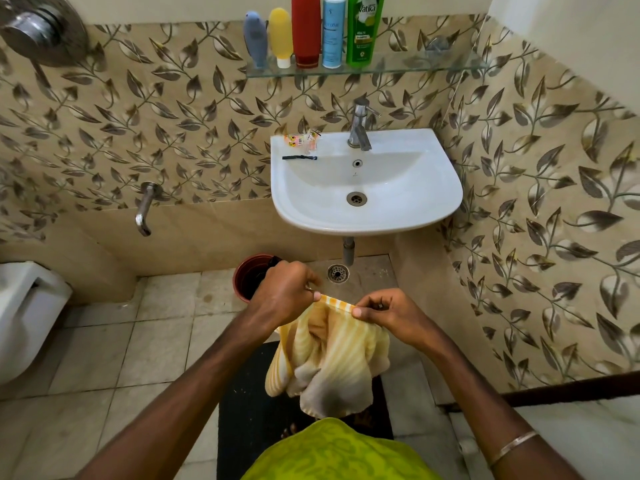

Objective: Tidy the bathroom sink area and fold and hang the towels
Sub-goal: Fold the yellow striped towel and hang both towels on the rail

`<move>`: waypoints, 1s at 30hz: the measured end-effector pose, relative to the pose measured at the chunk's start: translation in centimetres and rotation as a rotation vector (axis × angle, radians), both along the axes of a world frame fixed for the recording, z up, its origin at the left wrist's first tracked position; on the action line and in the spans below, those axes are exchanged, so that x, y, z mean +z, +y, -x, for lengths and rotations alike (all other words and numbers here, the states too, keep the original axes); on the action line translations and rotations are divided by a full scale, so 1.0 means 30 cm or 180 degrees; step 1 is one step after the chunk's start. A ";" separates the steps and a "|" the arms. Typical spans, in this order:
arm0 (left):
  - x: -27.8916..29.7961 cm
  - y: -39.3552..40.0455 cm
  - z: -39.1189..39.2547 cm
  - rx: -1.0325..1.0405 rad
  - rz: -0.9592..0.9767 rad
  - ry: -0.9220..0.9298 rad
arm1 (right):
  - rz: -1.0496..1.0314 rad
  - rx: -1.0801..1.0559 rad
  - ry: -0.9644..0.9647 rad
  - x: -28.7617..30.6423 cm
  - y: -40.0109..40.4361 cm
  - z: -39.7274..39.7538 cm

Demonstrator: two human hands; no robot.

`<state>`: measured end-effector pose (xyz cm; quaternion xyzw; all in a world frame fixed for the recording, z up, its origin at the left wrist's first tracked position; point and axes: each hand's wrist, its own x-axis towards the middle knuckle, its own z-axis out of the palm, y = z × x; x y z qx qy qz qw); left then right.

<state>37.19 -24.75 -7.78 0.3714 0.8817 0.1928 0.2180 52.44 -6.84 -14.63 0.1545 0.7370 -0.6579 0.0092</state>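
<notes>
A yellow and white striped towel (332,358) hangs bunched in front of me, below the white sink (408,216). My left hand (284,296) pinches its top edge at the left. My right hand (388,315) pinches the same edge a short way to the right, so a short strip of hem is stretched between them. On the sink's left rim lie a small orange and clear wrapper (301,140) and a thin black item (299,157). The basin is otherwise bare.
A glass shelf (415,65) above the steel tap (359,126) holds several bottles (306,29). A brown bucket (251,275) stands on the floor beside the floor drain (337,273). A wall spout (145,207) sticks out at left, a toilet (24,317) at far left, a dark mat (249,410) underfoot.
</notes>
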 end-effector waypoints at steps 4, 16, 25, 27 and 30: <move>0.010 0.014 -0.034 -0.0270 -0.0159 -0.0171 | -0.0037 0.0078 0.0041 0.007 -0.015 0.019; 0.003 0.029 -0.055 -0.0418 -0.0160 -0.0182 | -0.0308 0.0277 0.0033 0.015 -0.011 0.031; 0.013 0.002 -0.018 -0.0219 -0.0125 -0.0229 | -0.0278 0.0126 -0.0152 -0.011 0.017 -0.015; 0.011 -0.001 -0.008 -0.0154 -0.0111 -0.0261 | -0.0244 0.0109 -0.0148 -0.014 0.019 -0.023; 0.004 -0.001 -0.006 -0.0087 -0.0086 -0.0233 | -0.0208 0.0092 -0.0128 -0.013 0.016 -0.029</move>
